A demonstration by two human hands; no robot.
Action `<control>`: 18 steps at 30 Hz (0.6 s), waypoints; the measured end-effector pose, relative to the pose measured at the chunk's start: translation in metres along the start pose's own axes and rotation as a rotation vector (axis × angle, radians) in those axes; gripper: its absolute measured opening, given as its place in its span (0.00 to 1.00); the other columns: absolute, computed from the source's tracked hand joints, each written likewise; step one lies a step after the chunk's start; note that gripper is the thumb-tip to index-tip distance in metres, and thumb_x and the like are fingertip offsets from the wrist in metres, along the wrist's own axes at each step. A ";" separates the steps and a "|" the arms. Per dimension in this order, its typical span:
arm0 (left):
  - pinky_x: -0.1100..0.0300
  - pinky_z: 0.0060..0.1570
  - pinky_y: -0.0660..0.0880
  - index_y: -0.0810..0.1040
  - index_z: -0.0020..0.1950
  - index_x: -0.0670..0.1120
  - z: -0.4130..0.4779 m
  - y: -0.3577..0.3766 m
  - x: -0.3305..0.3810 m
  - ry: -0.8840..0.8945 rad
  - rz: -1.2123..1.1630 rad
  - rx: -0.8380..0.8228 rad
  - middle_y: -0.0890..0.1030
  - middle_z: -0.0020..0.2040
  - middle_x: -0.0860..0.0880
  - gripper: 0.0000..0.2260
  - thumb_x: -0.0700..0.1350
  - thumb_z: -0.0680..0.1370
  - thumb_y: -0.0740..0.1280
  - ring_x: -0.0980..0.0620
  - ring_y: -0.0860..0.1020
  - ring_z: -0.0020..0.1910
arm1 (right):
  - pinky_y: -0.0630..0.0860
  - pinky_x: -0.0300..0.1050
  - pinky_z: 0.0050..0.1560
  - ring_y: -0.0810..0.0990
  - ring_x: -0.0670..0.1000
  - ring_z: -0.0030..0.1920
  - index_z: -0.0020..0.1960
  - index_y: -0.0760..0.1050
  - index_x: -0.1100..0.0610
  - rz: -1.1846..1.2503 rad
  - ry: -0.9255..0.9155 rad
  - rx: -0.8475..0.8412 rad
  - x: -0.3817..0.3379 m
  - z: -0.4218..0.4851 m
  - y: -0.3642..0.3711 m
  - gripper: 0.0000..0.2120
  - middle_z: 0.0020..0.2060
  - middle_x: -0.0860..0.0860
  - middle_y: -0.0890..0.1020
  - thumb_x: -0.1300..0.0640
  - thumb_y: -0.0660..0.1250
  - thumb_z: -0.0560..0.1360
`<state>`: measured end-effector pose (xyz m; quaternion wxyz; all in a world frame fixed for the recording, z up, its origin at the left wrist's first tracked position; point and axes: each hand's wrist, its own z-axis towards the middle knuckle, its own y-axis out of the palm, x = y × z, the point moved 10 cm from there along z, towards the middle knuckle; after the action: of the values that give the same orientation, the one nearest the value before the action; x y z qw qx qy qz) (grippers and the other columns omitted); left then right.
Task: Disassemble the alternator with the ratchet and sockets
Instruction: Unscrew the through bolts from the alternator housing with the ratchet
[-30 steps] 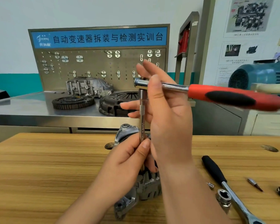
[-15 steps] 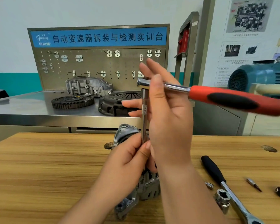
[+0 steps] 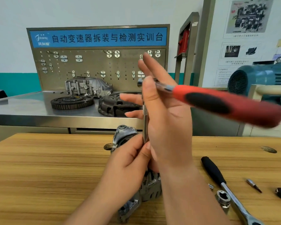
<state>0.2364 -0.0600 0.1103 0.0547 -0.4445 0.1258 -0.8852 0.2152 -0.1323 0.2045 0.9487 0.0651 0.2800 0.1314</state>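
The alternator [image 3: 150,190] stands on the wooden table [image 3: 47,168], close in front of the person and largely hidden by both forearms. An extension bar [image 3: 145,120] rises upright from it to the red-handled ratchet [image 3: 217,101], whose blurred handle points right. The left hand [image 3: 130,161] curls around the bar's lower end, just above the housing. The right hand [image 3: 167,127] is up at the ratchet head, fingers straight and spread, thumb laid against the head. To the right on the table lie a black-handled ratchet [image 3: 213,171], a loose socket [image 3: 223,198] and a small bit [image 3: 253,185].
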 end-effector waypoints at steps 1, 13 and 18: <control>0.56 0.35 0.73 0.79 0.44 0.51 0.000 0.001 0.001 0.006 -0.021 -0.013 0.82 0.36 0.52 0.11 0.53 0.78 0.59 0.49 0.78 0.36 | 0.81 0.41 0.38 0.85 0.50 0.44 0.64 0.73 0.45 0.058 0.047 0.013 0.005 -0.001 -0.002 0.14 0.62 0.44 0.79 0.52 0.59 0.80; 0.72 0.25 0.66 0.78 0.37 0.60 -0.001 -0.003 0.000 -0.025 0.043 0.020 0.78 0.27 0.59 0.13 0.48 0.79 0.60 0.57 0.72 0.24 | 0.81 0.53 0.47 0.82 0.58 0.54 0.61 0.75 0.48 -0.083 -0.036 -0.071 -0.006 0.003 0.000 0.15 0.59 0.45 0.79 0.55 0.67 0.75; 0.55 0.33 0.72 0.78 0.44 0.50 0.000 0.001 0.003 0.022 -0.049 -0.051 0.81 0.35 0.51 0.15 0.57 0.79 0.57 0.43 0.75 0.34 | 0.78 0.37 0.31 0.84 0.49 0.37 0.66 0.73 0.46 0.158 0.179 -0.025 0.019 -0.003 0.000 0.18 0.57 0.49 0.82 0.48 0.58 0.77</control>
<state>0.2349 -0.0612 0.1124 0.0204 -0.4391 0.1382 -0.8875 0.2291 -0.1268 0.1926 0.9074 0.0632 0.3557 0.2147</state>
